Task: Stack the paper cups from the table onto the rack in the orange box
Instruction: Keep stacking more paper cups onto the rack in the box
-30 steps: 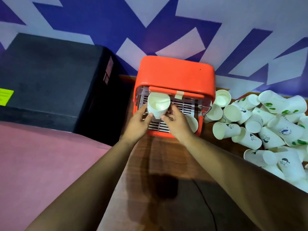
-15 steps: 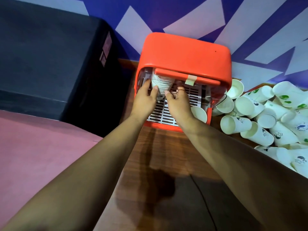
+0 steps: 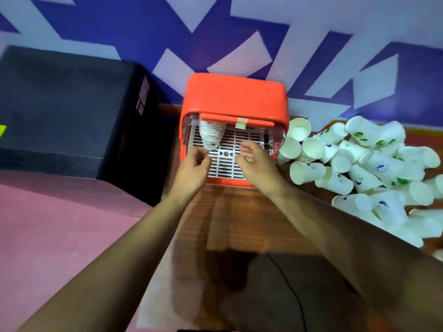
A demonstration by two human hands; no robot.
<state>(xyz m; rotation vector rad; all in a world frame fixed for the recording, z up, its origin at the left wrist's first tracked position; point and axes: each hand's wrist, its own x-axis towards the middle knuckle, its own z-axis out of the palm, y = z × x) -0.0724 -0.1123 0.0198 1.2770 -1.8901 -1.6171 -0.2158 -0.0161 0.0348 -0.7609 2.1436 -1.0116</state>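
Observation:
The orange box (image 3: 235,97) stands on the wooden table (image 3: 239,224) against the wall, its front open over a white slotted rack (image 3: 225,164). A nested stack of paper cups (image 3: 212,135) lies on the rack's left side, reaching back under the lid. My left hand (image 3: 194,166) hovers just in front of the stack with loosely curled fingers and holds nothing. My right hand (image 3: 256,164) is over the rack's right front, also loosely curled and empty. A pile of several loose paper cups (image 3: 359,164) lies right of the box.
A large black box (image 3: 72,111) sits close to the left of the orange box. A pink surface (image 3: 60,236) lies below it at the left. A thin black cable (image 3: 292,283) runs across the near part of the table.
Both hands pushed the cups back into the rack, then let go and drew back toward me. The stack now lies on the rack by itself.

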